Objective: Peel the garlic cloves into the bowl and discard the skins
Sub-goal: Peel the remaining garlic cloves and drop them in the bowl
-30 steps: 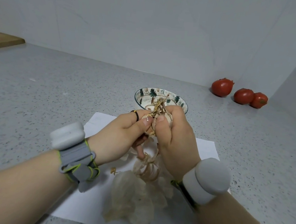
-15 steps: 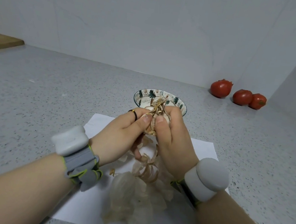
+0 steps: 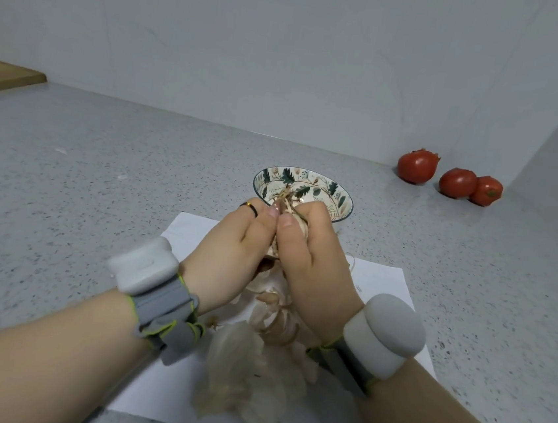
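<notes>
At centre frame, my left hand [image 3: 232, 247] and right hand [image 3: 310, 259] both pinch the pale, dry-stemmed garlic bulb [image 3: 301, 228], thumbs side by side on it, just in front of the leaf-patterned ceramic bowl [image 3: 309, 174]. Loose papery skins [image 3: 246, 380] lie on the white paper sheet [image 3: 383, 284], lower centre.

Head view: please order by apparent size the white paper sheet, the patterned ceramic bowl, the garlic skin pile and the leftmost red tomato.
1. white paper sheet
2. garlic skin pile
3. patterned ceramic bowl, farther than the pile, so this order is unsure
4. leftmost red tomato
</notes>
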The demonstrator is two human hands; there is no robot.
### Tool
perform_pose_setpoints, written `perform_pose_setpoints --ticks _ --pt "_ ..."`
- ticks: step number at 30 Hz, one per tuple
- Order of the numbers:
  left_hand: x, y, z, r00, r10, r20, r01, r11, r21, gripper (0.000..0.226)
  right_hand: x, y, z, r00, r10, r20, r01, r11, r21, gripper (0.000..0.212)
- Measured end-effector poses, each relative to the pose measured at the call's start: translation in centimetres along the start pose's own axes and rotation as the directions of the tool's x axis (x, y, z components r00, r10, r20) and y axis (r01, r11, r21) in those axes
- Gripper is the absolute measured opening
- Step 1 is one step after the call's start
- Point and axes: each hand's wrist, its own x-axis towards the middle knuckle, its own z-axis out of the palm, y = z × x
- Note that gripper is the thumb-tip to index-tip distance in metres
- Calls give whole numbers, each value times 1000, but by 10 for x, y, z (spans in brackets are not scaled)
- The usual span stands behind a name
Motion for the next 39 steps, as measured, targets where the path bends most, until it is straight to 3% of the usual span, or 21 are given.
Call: perform_pose_setpoints --ticks 8,12,18,24,26,29,31,34,39 --pt "-8 1 7 992 97 -81 -98 995 -9 32 -4 1 7 986 8 -165 -2 999 40 13" --pt "-7 -4 10 992 91 -93 -100 991 -94 32 -5 4 11 972 -23 -233 33 999 40 25" --pt "-9 -3 11 988 102 -114 -118 983 -144 31 -6 1 13 965 -1 -262 26 995 92 12" --pt "-8 -2 14 983 103 -154 -130 976 -175 27 -5 1 17 952 9 -306 34 991 132 17" --pt "-7 -2 15 983 82 -167 -111 979 -173 25 -3 0 18 945 39 -326 6 991 136 22" --pt "-5 -1 15 984 -59 -169 9 960 -281 32 0 -4 19 908 210 -361 -105 952 289 22" --pt "-5 2 15 981 -63 -182 8 959 -285 31 1 -7 16 909 194 -368 -86 953 289 23" --pt "-1 -1 13 990 -41 -137 5 969 -249 28 3 -4 7 958 208 -197 -140 940 311 19" --pt "12 -8 -2 997 -68 20 71 966 -247 41 9 -3 -12 950 266 162 -309 739 599 20"
